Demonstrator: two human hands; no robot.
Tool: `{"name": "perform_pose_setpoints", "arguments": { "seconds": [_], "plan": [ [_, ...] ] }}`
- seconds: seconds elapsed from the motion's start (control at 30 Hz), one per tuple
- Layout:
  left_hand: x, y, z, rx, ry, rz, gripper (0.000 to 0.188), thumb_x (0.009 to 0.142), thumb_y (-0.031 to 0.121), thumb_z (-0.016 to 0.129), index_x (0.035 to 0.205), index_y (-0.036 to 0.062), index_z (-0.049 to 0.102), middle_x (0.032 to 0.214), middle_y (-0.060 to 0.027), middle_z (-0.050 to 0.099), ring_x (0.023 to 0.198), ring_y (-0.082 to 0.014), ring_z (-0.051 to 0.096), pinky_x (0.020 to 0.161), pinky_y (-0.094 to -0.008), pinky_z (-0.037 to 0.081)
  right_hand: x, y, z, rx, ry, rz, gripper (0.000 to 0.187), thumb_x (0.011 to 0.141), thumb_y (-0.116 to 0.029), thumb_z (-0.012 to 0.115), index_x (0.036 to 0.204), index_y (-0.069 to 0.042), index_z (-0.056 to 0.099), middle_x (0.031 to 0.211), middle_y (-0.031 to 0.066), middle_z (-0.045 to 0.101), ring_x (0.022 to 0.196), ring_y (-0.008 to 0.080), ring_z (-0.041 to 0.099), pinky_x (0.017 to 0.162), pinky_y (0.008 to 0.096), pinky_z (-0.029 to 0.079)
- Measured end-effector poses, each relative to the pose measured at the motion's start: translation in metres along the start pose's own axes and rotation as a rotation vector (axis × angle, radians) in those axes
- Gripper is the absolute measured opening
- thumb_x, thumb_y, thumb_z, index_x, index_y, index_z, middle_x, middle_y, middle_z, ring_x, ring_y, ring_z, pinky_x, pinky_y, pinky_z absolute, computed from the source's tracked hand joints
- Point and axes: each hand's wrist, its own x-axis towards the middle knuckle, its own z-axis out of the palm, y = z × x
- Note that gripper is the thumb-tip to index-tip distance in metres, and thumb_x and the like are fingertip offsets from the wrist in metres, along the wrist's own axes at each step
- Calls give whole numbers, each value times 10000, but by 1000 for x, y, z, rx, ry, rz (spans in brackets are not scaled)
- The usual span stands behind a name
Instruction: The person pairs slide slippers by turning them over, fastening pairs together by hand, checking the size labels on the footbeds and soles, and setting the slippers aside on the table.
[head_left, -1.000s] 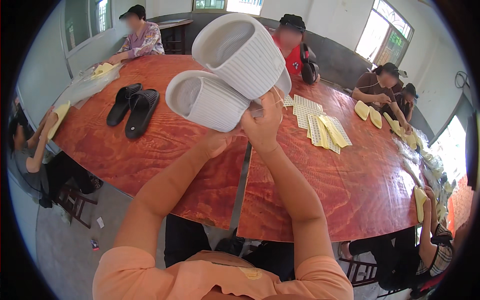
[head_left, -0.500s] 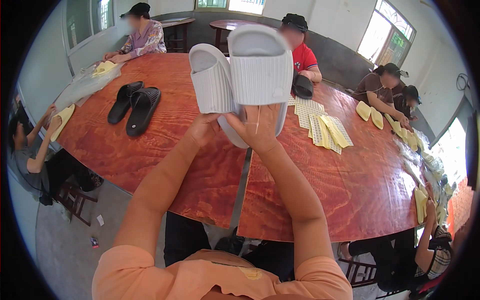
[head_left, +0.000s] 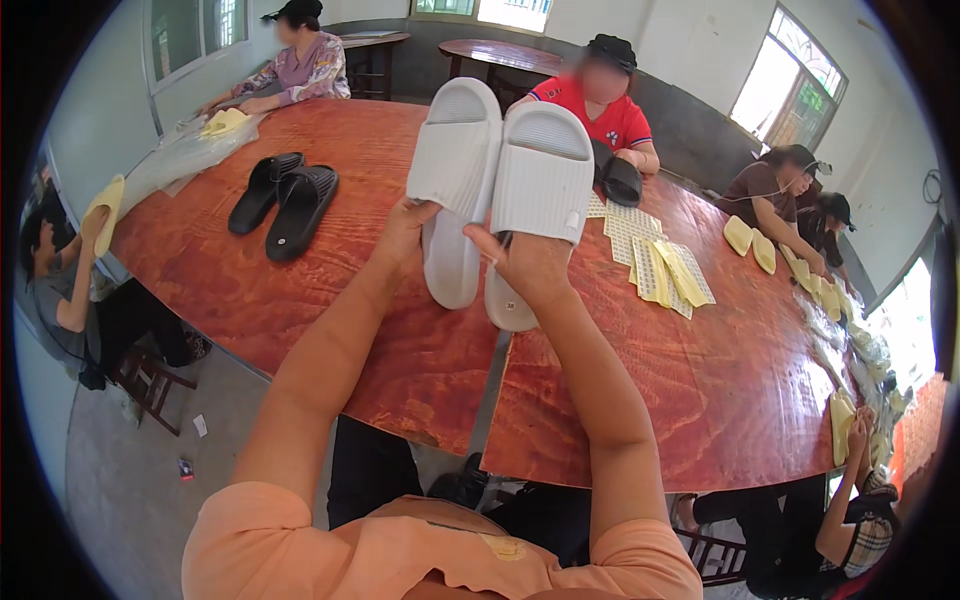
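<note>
Two white slide slippers with ribbed straps are held up side by side over the table, toes pointing away from me. My left hand (head_left: 404,238) grips the left slipper (head_left: 452,160) along its outer side, below the strap. With its fingers tucked under the strap, my right hand (head_left: 536,266) holds the right slipper (head_left: 543,180); its thumb points left toward the other one. The strap hides most of those fingers. To the left on the table lie two black slide slippers (head_left: 300,212). Sheets of small printed labels (head_left: 655,262), white and yellow, lie to the right of the white pair.
Across the table, a person in red (head_left: 615,118) is beside black slippers (head_left: 620,182). Other people sit around with yellow slippers (head_left: 738,235) and clear plastic bags (head_left: 175,160). A gap (head_left: 488,395) splits the wooden tabletop (head_left: 590,410) in front of me.
The white slippers have moved lower and tilted flatter, so their insoles now show. They sit more evenly side by side. The person at far left has raised a yellow slipper.
</note>
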Motion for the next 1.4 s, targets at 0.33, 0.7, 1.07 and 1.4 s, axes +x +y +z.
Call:
{"name": "perform_pose_setpoints", "arguments": {
  "seconds": [0.33,0.7,1.07,1.4],
  "plan": [
    [1,-1,5,340,187,149,313,874,93,701,1169,37,612,1064,-48,669,929,-171,641,805,-333,515,-3,8,2,-6,-81,100,1023,745,-623,718,1465,-6,337,1444,259,380,1341,453,341,1108,538,237],
    [8,-8,-6,662,269,167,381,872,152,728,1192,11,578,1048,-56,660,921,-142,623,790,-294,510,-12,24,2,-78,-366,334,821,823,-602,640,1290,61,507,1282,280,537,1210,410,497,1039,481,360],
    [-6,-17,-19,1728,319,611,597,739,173,775,1256,-11,540,1241,-204,574,1140,-344,564,989,-432,445,-59,34,43,-29,-584,261,581,853,-521,622,1063,19,656,1113,206,647,1065,351,604,927,448,467],
    [-19,-27,14,1749,-242,351,470,862,332,655,1215,29,586,1272,-198,579,1199,-372,523,1016,-438,411,-62,38,45,-31,-557,232,496,853,-431,621,1086,6,650,1130,159,656,1080,322,601,938,437,463]
  ]
}}
